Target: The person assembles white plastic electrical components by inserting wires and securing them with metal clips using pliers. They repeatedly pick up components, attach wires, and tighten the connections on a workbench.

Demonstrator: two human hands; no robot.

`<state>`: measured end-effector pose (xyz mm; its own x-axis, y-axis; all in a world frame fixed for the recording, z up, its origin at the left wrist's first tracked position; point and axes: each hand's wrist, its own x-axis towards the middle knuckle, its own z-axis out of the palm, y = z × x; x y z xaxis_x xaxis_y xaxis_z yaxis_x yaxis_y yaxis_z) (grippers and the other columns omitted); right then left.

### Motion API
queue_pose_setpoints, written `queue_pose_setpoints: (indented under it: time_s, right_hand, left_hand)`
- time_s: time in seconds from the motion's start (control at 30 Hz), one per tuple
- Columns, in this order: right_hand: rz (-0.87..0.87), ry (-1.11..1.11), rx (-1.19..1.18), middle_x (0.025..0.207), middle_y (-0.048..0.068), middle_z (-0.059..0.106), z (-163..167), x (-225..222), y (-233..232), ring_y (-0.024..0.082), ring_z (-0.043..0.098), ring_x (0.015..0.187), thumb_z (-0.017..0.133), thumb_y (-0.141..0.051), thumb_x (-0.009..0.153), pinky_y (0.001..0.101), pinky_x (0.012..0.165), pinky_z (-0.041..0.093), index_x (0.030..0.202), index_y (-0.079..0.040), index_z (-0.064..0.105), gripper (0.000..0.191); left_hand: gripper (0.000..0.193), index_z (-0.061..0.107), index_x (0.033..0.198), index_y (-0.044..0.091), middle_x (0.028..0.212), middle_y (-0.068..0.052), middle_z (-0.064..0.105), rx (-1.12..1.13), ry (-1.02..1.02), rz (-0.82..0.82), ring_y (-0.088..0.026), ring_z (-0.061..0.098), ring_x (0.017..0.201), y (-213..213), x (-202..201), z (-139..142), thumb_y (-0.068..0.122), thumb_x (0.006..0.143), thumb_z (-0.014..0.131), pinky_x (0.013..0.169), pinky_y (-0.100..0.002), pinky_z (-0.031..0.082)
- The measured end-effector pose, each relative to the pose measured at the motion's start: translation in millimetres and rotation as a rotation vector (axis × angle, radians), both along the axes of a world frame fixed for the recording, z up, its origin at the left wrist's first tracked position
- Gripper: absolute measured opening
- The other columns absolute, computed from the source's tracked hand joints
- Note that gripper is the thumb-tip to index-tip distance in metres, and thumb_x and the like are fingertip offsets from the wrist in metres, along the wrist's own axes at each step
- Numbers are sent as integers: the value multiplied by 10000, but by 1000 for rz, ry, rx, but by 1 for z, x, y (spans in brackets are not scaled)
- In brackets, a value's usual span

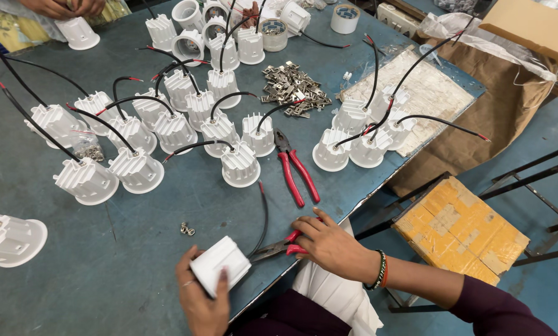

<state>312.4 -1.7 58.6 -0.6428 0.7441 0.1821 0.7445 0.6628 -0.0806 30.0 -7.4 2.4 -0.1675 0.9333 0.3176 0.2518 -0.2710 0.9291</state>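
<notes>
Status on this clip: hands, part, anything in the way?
Left hand holds white housing. Right hand on red-handled pliers at its wire. Two small screws nearby.

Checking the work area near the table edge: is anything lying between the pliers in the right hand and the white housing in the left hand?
Nothing visible. The right hand holds red-handled pliers whose tips point at the white housing gripped by the left hand. Only the housing's black wire runs up beside that gap.

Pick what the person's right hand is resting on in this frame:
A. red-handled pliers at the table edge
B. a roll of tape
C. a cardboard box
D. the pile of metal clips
A: the right hand lies over the red-handled pliers at the table's near edge, while the left hand holds a white finned housing.
</notes>
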Motion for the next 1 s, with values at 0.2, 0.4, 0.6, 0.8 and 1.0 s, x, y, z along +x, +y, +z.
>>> queue_pose_setpoints:
  time_s: [0.2,0.4,0.6,0.8,1.0]
  right_hand:
    - [-87,47,115,1413,200,536,16,6,1,315,470,1357,708,-326,862,583,1137,314,939,-8,687,328]
    - [-46,16,169,1424,148,529,25,-19,4,295,458,1347,709,-309,816,607,1129,289,998,-37,684,329]
    - [-33,-58,267,1421,140,536,36,-32,9,290,466,1344,689,-328,830,665,1125,280,1022,-27,689,356]
    - [43,-173,361,1324,144,580,38,-28,20,299,514,1301,687,-214,784,713,1127,271,1034,-40,720,306]
    - [128,-269,390,1273,120,606,68,-29,19,305,537,1274,643,-186,793,722,1127,267,1001,-50,730,264]
  left_hand:
    - [512,449,1397,4,1336,-200,574,-73,-823,-124,-302,595,1238,18,-6,-29,400,1080,381,1065,-432,465]
    - [477,428,1381,23,1270,-169,593,-84,-824,-179,-265,615,1187,20,-9,-45,380,1069,382,1018,-390,491]
    - [475,451,1345,22,1194,-148,613,-81,-846,-226,-233,629,1122,19,-10,-32,402,1068,384,973,-359,506]
    - [507,481,1301,16,1129,-134,608,-104,-834,-321,-225,655,1064,21,-13,-23,449,1061,376,924,-355,540]
    - [508,484,1295,11,1120,-134,610,-90,-855,-342,-216,649,1070,12,-19,-10,452,1064,381,927,-342,534]
